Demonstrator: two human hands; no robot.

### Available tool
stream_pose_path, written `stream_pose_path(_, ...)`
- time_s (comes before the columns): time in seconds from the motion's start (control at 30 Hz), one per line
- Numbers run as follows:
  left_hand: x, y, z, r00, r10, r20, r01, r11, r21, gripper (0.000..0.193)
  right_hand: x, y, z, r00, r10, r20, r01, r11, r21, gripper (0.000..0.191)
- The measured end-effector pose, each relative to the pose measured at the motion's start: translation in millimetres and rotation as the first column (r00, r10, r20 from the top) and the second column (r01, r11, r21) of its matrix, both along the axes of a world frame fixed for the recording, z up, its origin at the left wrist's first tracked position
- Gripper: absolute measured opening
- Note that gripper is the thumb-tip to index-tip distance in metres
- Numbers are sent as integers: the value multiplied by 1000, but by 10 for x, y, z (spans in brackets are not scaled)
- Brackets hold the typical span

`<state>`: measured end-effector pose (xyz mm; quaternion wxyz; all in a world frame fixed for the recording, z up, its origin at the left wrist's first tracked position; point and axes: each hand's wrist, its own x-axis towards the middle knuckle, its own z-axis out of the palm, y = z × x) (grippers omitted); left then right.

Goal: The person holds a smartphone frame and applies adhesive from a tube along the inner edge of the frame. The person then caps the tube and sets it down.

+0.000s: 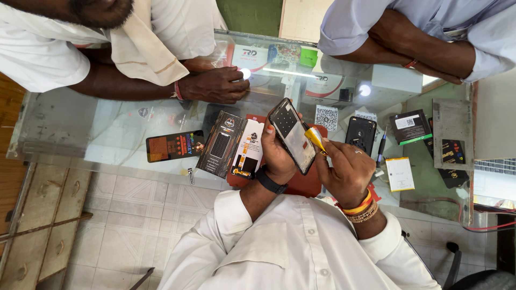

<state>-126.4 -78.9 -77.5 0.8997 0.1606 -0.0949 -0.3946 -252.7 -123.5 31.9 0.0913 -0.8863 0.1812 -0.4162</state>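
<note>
My left hand [277, 154], with a black watch on its wrist, grips a dark phone [293, 135] and holds it tilted above a red mat [302, 183]. My right hand [346, 171], wearing orange and beaded bracelets, pinches a small yellow piece [315, 138] against the phone's right edge. What the yellow piece is cannot be told.
The glass counter [107, 129] carries a black accessory box [220, 144], an orange-and-black card [174, 145], another black phone [360, 134], a thin tool [380, 149], a white flat pack [400, 174] and a small black box [410, 127]. One person's hand [215, 85] rests on the glass; another person's folded arms [414, 45] lean at the far right.
</note>
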Motion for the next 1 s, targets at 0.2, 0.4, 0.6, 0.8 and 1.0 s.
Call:
stream_pose_path(0.2, 5, -3, -13, 1000, -4, -30, 4, 1000, -11, 58, 7, 7, 3, 1000, -1, -4, 1, 1000, 5, 23)
stream_pose_path(0.4, 14, 5, -6, 1000, -11, -20, 11, 1000, -15, 59, 21, 5, -6, 1000, 8, -3, -8, 1000, 9, 24)
stream_pose_path(0.6, 13, 2, 17, 999, -19, -30, 19, 1000, -10, 61, 14, 3, -1, 1000, -2, -12, 2, 1000, 4, 23)
stream_pose_path(0.8, 7, 7, 23, 1000, -18, -7, 18, 1000, -20, 62, 17, -8, 2, 1000, 10, -8, -10, 1000, 4, 23)
stream_pose_path(1.0, -2, -7, 12, 1000, 8, 6, -8, 1000, -3, 60, 8, -9, 8, 1000, 21, -13, -21, 1000, 12, 24)
